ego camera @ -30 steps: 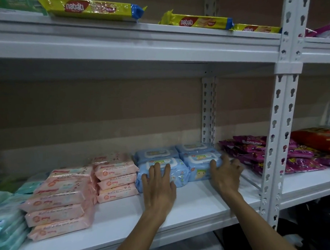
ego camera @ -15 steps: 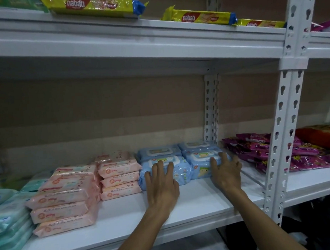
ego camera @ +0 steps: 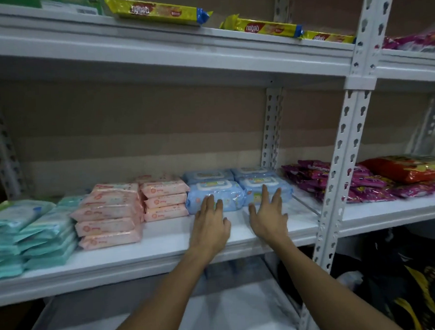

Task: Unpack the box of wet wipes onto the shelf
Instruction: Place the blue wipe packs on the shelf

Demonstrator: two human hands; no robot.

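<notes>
Middle shelf (ego camera: 165,243) of a white metal rack, seen from in front and above.

Both hands reach in over the front edge, right of centre, palms down. Left hand (ego camera: 209,225): fingers straight and close together, holding nothing, tips at the front face of the front-left blue wipes pack (ego camera: 229,193). Right hand (ego camera: 268,217): fingers straight and slightly spread, holding nothing, tips over the front of the front-right blue wipes pack (ego camera: 250,188). Cannot tell whether either hand presses or only touches.

Blue packs lie flat in a two-by-two block, lids up, side by side and touching. Rear-left blue pack (ego camera: 208,175) and rear-right blue pack (ego camera: 252,172) sit just behind the front pair, near the back edge. The block is set well back from the front edge, close to the rear upright.

Just left of the blue block, touching it: a short stack of pink wipes packs (ego camera: 165,200), three high. Further left and nearer the front edge, a taller pink stack (ego camera: 108,218), leaning a little. At the left end, teal wipes packs (ego camera: 26,233) in stacks.

Past the front upright post (ego camera: 344,158), on the neighbouring bay: purple snack bags (ego camera: 363,185), and a red bag (ego camera: 403,171) resting partly on them.

Upper shelf (ego camera: 155,54): yellow biscuit packs (ego camera: 158,12) lie along its front edge.
</notes>
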